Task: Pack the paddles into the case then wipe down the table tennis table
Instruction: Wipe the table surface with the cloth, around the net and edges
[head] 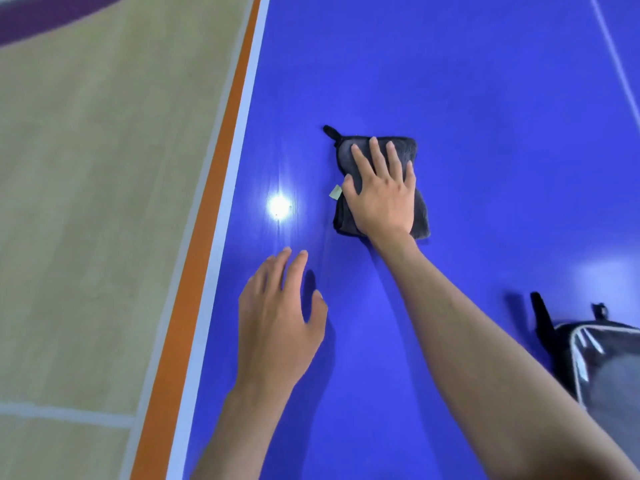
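Now we lean over the blue table tennis table (485,98); the zipped black-and-grey paddle case (602,368) sits aside near its near edge. Our right hand (381,199) presses flat, fingers straight, on the folded dark grey cloth (377,147) near the left edge, to wipe; our left hand (277,327) hovers relaxed, holding nothing.

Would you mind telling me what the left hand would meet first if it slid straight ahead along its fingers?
Probably nothing: the left hand points over bare blue table tennis table, passing left of the dark folded cloth.

Right hand (382,194) presses flat on grey cloth (381,150) (folded) on blue table (485,98); left hand (277,317) hovers.
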